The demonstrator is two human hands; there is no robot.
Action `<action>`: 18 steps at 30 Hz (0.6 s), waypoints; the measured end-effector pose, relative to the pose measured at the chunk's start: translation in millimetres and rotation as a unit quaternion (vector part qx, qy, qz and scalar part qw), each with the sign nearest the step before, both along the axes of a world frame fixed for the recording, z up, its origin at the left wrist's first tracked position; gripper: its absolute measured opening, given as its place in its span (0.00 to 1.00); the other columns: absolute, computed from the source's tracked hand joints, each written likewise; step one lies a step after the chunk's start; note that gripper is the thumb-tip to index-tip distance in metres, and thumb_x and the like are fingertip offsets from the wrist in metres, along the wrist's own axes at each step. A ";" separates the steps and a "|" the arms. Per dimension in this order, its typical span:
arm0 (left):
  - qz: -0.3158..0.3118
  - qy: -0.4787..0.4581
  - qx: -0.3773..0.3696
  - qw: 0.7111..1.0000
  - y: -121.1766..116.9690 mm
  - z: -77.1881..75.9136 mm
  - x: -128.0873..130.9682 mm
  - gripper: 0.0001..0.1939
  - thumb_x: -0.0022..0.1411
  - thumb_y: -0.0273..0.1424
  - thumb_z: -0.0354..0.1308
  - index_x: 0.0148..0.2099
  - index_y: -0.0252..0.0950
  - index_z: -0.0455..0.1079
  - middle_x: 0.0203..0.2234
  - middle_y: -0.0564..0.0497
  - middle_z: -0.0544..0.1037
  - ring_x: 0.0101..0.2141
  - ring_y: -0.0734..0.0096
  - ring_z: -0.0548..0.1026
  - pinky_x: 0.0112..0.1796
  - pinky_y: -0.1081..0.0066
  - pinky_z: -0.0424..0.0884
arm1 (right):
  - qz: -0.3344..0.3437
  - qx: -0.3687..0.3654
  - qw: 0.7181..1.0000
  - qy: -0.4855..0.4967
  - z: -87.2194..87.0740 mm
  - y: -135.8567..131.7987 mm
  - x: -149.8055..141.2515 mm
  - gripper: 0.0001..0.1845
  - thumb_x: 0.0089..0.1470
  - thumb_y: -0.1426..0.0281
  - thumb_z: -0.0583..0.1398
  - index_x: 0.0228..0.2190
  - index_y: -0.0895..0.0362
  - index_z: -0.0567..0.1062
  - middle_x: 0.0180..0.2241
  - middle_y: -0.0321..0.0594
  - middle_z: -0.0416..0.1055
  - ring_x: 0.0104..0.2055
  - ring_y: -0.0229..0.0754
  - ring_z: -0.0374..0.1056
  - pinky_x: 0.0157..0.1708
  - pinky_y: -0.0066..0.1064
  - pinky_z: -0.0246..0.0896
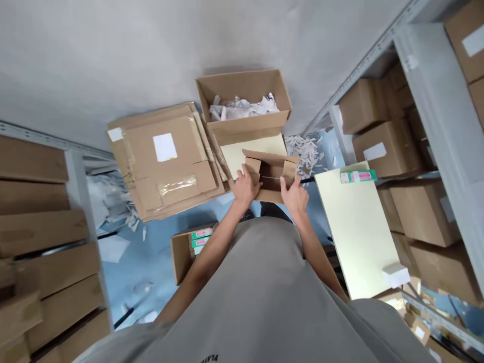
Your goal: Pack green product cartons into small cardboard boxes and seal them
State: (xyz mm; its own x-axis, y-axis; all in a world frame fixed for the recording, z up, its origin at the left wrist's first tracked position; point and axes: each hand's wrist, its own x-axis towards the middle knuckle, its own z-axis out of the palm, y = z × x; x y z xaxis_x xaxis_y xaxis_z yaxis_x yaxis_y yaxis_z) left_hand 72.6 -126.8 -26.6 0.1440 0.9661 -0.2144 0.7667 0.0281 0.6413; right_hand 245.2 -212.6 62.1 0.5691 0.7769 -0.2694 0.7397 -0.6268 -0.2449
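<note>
Left hand [244,190] and right hand [295,197] hold 1 open cardboard box [270,183].

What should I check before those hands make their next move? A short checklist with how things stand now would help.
1. Left hand on the small box: ok.
2. Right hand on the small box's other side: ok.
3. Small box closed: not ok, its flaps stand open.
4. Small box's bottom sealed: cannot tell.
5. Crumpled white paper inside the large box: ok.
6. Green-and-pink pack on the pale tabletop: ok.
</note>
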 end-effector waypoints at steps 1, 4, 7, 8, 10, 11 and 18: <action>0.013 0.006 -0.008 1.000 10.3 1.5 -4.8 0.59 0.64 0.45 0.77 0.83 0.28 0.51 0.68 0.21 0.68 0.60 0.25 0.79 0.57 0.51 0.77 | 0.016 0.006 1.000 0.010 -2.3 15.3 -0.8 0.47 0.78 0.42 0.49 0.74 0.70 0.60 0.47 0.70 0.84 0.50 0.71 0.83 0.53 0.52 0.74; 0.044 0.020 -0.035 0.998 40.7 6.5 -19.4 0.53 0.68 0.42 0.71 0.82 0.24 0.52 0.68 0.19 0.67 0.61 0.24 0.79 0.58 0.48 0.76 | 0.045 0.018 0.998 0.044 -11.8 60.0 2.9 0.47 0.78 0.41 0.47 0.74 0.69 0.60 0.48 0.68 0.84 0.51 0.69 0.83 0.54 0.50 0.73; 0.076 0.011 -0.042 0.996 66.1 7.2 -32.3 0.46 0.71 0.41 0.65 0.81 0.24 0.55 0.66 0.21 0.71 0.62 0.25 0.77 0.61 0.46 0.74 | 0.068 0.010 0.996 0.064 -23.5 104.2 13.7 0.44 0.79 0.43 0.45 0.74 0.66 0.60 0.49 0.65 0.84 0.53 0.67 0.82 0.56 0.48 0.72; 0.089 0.005 -0.046 0.995 73.0 5.9 -35.7 0.44 0.73 0.40 0.63 0.81 0.24 0.56 0.65 0.22 0.72 0.62 0.26 0.77 0.62 0.45 0.72 | 0.076 0.004 0.995 0.069 -27.6 118.7 18.2 0.42 0.79 0.44 0.45 0.74 0.65 0.61 0.49 0.63 0.85 0.53 0.67 0.82 0.56 0.48 0.72; 0.119 -0.008 -0.063 0.991 84.8 1.9 -40.7 0.37 0.75 0.38 0.58 0.79 0.26 0.61 0.65 0.24 0.74 0.63 0.28 0.77 0.64 0.44 0.70 | 0.094 -0.009 0.992 0.081 -36.0 146.0 27.8 0.41 0.80 0.45 0.45 0.73 0.64 0.62 0.49 0.62 0.85 0.54 0.66 0.82 0.56 0.47 0.72; 0.134 -0.016 -0.072 0.988 89.9 -0.4 -42.3 0.34 0.76 0.38 0.57 0.77 0.27 0.64 0.64 0.25 0.75 0.64 0.29 0.76 0.65 0.44 0.69 | 0.101 -0.015 0.991 0.087 -40.2 158.3 32.8 0.41 0.79 0.44 0.46 0.73 0.64 0.63 0.48 0.62 0.85 0.54 0.66 0.82 0.56 0.47 0.72; 0.195 -0.018 -0.105 0.975 118.8 4.9 -48.2 0.20 0.79 0.44 0.52 0.53 0.37 0.80 0.46 0.37 0.86 0.54 0.39 0.82 0.56 0.52 0.75 | 0.103 -0.025 0.982 0.157 -59.9 203.1 68.6 0.39 0.79 0.45 0.49 0.71 0.63 0.68 0.51 0.61 0.85 0.56 0.63 0.82 0.56 0.45 0.72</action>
